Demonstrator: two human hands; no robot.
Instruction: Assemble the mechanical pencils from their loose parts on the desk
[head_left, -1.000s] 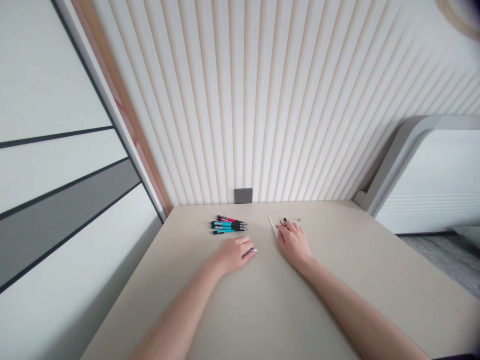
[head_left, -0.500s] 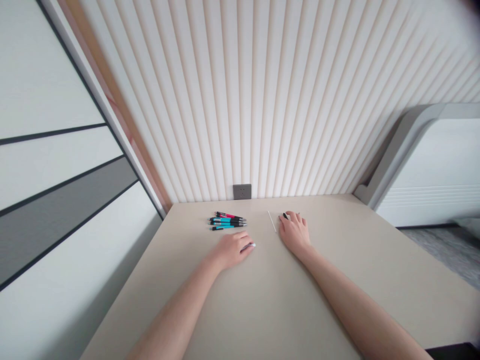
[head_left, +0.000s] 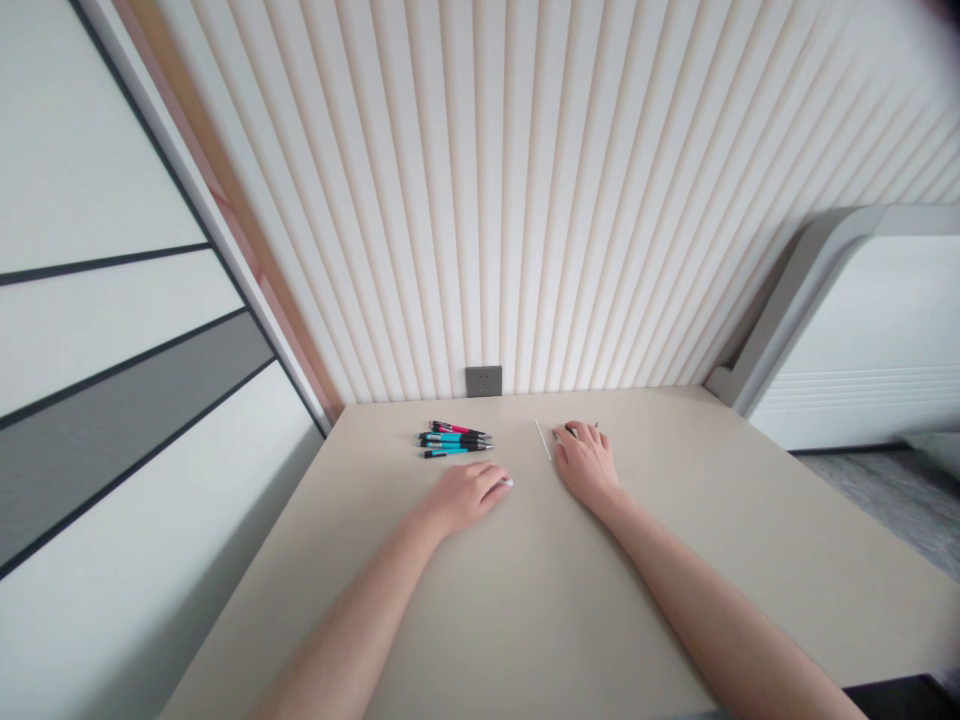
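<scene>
My left hand point(head_left: 466, 497) rests on the table, closed around a small white object point(head_left: 507, 482) whose tip sticks out past the fingers. Just beyond it lies a group of several pens, with a red pen point(head_left: 456, 430) at the back and turquoise and black pens point(head_left: 454, 439) in front. My right hand point(head_left: 586, 462) is palm down farther right, its fingers over a small dark object point(head_left: 572, 432) that is mostly hidden; its grip cannot be made out. A thin white stick point(head_left: 543, 440) lies just left of the right hand.
The pale table point(head_left: 525, 620) meets a ribbed wall point(head_left: 517, 200) with a dark socket point(head_left: 484, 381) at its foot. A white cabinet point(head_left: 135, 560) stands at left, a grey-white headboard point(head_left: 862, 340) at right. Something black point(head_left: 900, 697) shows at the lower right.
The fingers of my right hand have shifted slightly over the dark object. My left hand has turned a little, and less of the white object shows.
</scene>
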